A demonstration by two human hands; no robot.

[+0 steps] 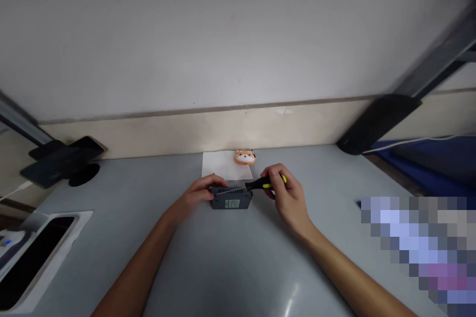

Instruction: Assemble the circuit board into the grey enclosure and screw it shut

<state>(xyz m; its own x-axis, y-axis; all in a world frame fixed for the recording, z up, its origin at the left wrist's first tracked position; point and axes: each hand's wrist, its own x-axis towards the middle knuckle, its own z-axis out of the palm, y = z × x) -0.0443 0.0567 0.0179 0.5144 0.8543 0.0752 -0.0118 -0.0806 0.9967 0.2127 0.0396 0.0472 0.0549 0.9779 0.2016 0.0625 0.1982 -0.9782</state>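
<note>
From the head camera: my left hand (199,193) lies flat against the left end of a small dark grey box (231,198) in the middle of the bench (148,198), fingers curled over its top edge to steady it. My right hand (284,193) is closed around a screwdriver (263,184) with a black-and-yellow handle; the tip points at the box's upper right edge, though I cannot tell whether it is seated in a screw. The casing looks closed and whole — so the work seems at an early stage, nothing yet removed that I can see. The box is matte, hard-edged, with a ribbed vent along the top and a pale label on its front. Behind it lie a white sheet of paper (223,164) and a rounded orange animal figure (245,157) — glossy against the smooth grey surface.
</note>
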